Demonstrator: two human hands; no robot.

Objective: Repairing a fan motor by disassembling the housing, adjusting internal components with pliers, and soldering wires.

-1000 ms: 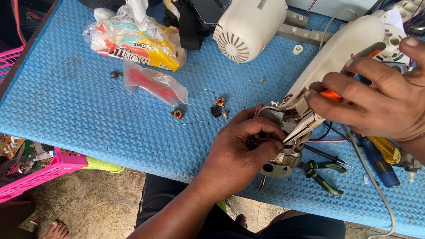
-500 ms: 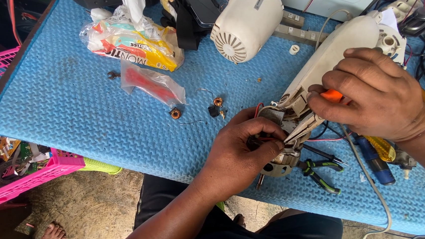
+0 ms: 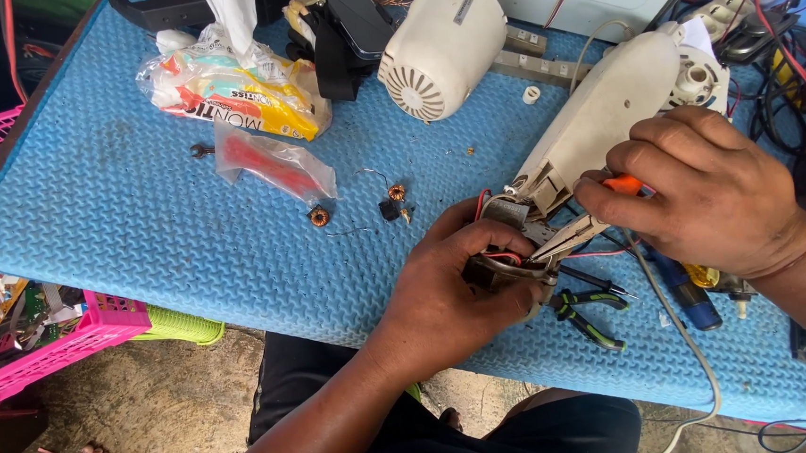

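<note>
1. Your left hand (image 3: 455, 289) curled palm-down, clamped around the small metal part (image 3: 505, 271) at the blue mat's (image 3: 138, 226) near edge.
2. Your right hand (image 3: 703, 191) gripped orange-handled pliers (image 3: 578, 233), tips touching that part.

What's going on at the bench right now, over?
Left hand grips wired metal part. Right hand works orange-handled pliers into it. Green-handled cutters lie close beside.
</note>
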